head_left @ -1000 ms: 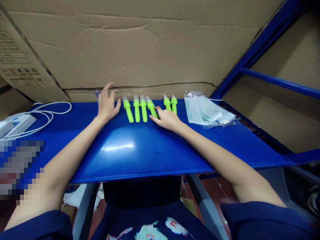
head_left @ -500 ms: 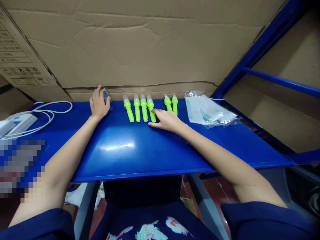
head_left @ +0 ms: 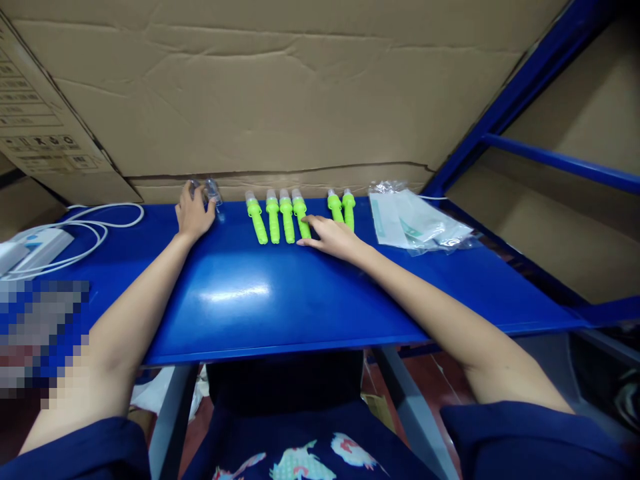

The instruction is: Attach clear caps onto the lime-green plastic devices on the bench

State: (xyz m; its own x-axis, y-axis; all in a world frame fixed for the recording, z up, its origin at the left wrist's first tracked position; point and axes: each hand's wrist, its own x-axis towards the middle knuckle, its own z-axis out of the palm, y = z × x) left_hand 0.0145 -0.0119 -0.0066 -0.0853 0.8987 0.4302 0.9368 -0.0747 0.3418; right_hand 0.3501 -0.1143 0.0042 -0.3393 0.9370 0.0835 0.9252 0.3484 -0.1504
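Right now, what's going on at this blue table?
A person sits at a blue table set against cardboard boxes. The left hand touches small clear plastic pieces at the table's far edge. The right hand lies flat, fingertips at the fourth of six green tubes laid in a row. Clear plastic bags lie to the right, a white cable to the left.

Both bare arms outstretched toward twelve o'clock, left hand [head_left: 193, 215] fingers curled, right hand [head_left: 334, 238] flat, palm down
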